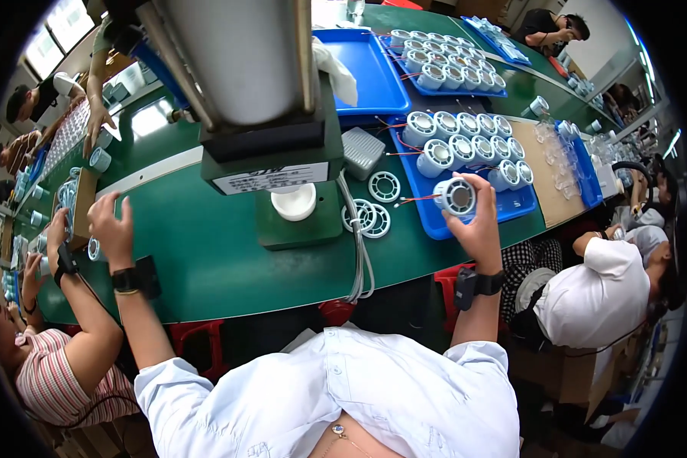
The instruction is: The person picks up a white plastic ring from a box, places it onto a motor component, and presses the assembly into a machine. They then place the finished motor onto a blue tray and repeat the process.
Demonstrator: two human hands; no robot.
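Observation:
My right hand [482, 229] grips a white cylindrical housing [459, 197] with a slotted ring face and thin red wires, over the near edge of a blue tray [435, 224]. Several similar white housings [462, 146] stand in rows in that tray. My left hand [113, 229] is raised over the left part of the green table, fingers apart, holding nothing. Between my hands stands a green bench press [298, 230] with a white round seat [294, 201] on its base. White slotted rings [384, 187] lie on the table to the right of the press.
Grey cables [356, 252] hang over the table's front edge. Behind are an empty-looking blue tray [362, 72] and another filled with housings [450, 65]. A cardboard box [84, 195] stands at left, near a co-worker's arm [84, 294]. Another person in white [595, 294] sits at right.

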